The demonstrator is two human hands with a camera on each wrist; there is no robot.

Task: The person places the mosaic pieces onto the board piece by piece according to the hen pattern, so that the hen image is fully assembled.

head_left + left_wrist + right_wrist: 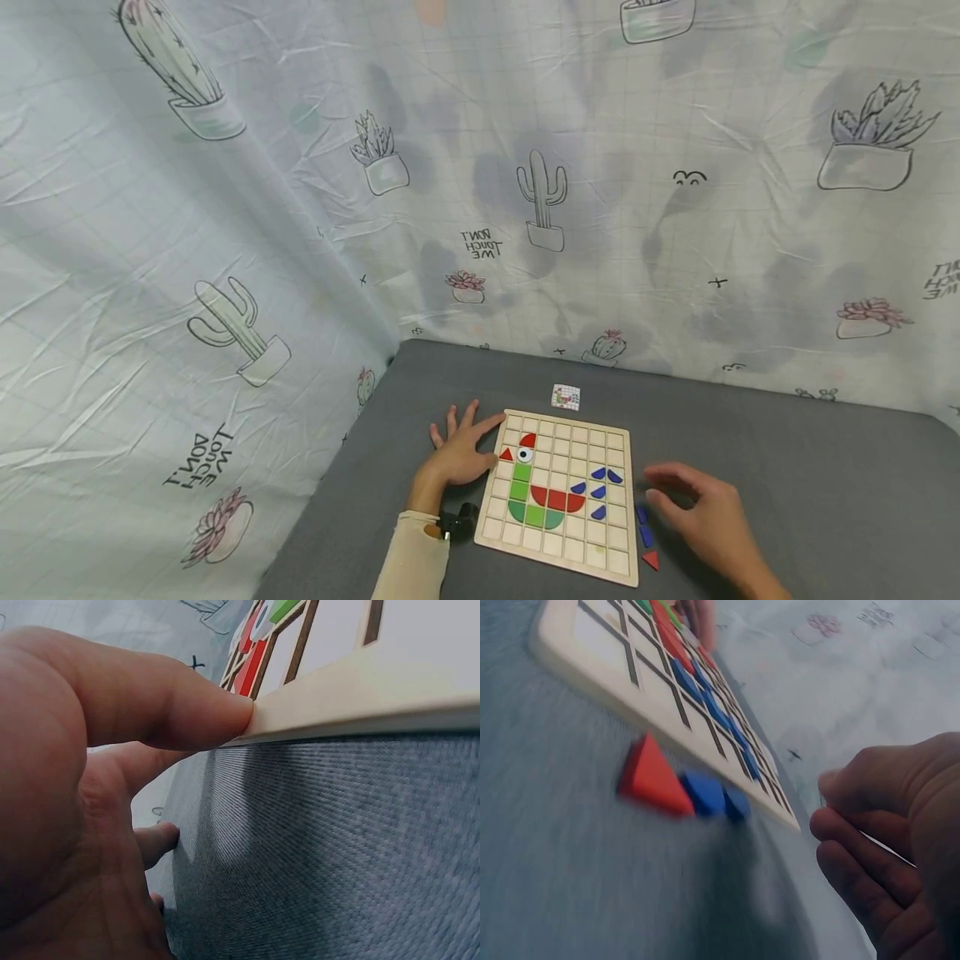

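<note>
A wooden grid board lies on the grey table, bearing coloured pieces: a green stack, a red row, a white eye piece, a red triangle and several blue pieces. My left hand rests at the board's left side, fingers spread, thumb touching the edge in the left wrist view. To the right of the board hovers my right hand, its fingers loosely bent with nothing visible between them. Near it lie loose blue pieces and a loose red triangle.
Behind the board lies a small printed card with a coloured picture on a grid. Cloth with cactus drawings hangs around the back and left of the grey table. A black band circles the left wrist.
</note>
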